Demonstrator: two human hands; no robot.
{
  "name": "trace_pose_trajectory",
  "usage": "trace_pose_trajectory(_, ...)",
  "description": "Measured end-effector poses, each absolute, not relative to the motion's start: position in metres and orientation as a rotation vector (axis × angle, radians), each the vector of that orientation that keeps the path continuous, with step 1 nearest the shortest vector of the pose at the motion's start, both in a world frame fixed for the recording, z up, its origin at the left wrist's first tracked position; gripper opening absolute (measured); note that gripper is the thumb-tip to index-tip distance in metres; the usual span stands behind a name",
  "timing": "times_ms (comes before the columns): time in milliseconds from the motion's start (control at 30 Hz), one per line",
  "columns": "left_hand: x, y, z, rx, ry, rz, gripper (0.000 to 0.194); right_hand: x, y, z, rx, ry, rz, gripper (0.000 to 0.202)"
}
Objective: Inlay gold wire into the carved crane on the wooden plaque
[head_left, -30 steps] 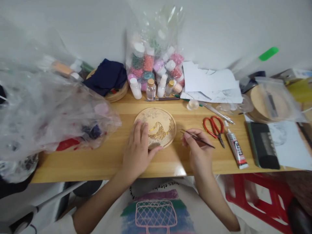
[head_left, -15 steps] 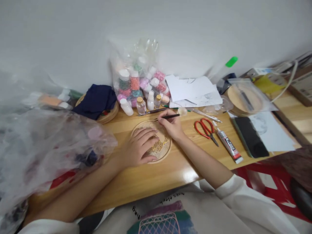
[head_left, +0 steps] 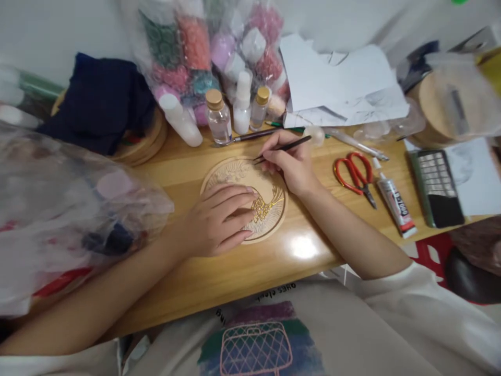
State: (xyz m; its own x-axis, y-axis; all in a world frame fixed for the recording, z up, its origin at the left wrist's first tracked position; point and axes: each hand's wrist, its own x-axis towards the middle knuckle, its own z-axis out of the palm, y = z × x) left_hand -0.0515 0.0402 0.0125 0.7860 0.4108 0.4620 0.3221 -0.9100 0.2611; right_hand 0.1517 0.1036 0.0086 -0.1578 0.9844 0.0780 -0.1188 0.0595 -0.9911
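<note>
A round carved wooden disc (head_left: 245, 168) lies on the wooden table, with gold pieces (head_left: 266, 208) on its lower part. My left hand (head_left: 219, 219) rests flat over the disc's left and lower side, fingers slightly apart and pointing right. It covers part of the carving. My right hand (head_left: 291, 162) is at the disc's upper right edge, fingers pinched round a thin dark pen-like tool (head_left: 294, 143). The tool's tip is close to the disc's top edge; whether it touches the wood I cannot tell.
Small bottles (head_left: 218, 117) and bags of coloured jars (head_left: 195, 42) stand behind the disc. To the right are red-handled pliers (head_left: 355, 175), a glue tube (head_left: 396, 203) and a phone (head_left: 440, 188). A plastic bag (head_left: 78, 193) and dark cloth (head_left: 105, 99) lie at the left.
The view has moved closer and tilted downward, so the table things look larger and higher. My left hand still lies on the disc. The tool's tip shows near the disc's top edge.
</note>
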Motion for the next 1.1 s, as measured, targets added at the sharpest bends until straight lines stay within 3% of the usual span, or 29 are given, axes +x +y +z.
trace_pose_trajectory(833, -0.0465, 0.0382, 0.0113, 2.918, 0.595, 0.535, 0.038, 0.1507, 0.1046, 0.0092, -1.026, -1.298, 1.340, 0.027)
trace_pose_trajectory(1100, -0.0464, 0.0382, 0.0125, 2.914, 0.586, 0.473, 0.048, 0.1512, 0.1038, 0.0095, -0.973, -1.304, 1.327, 0.026)
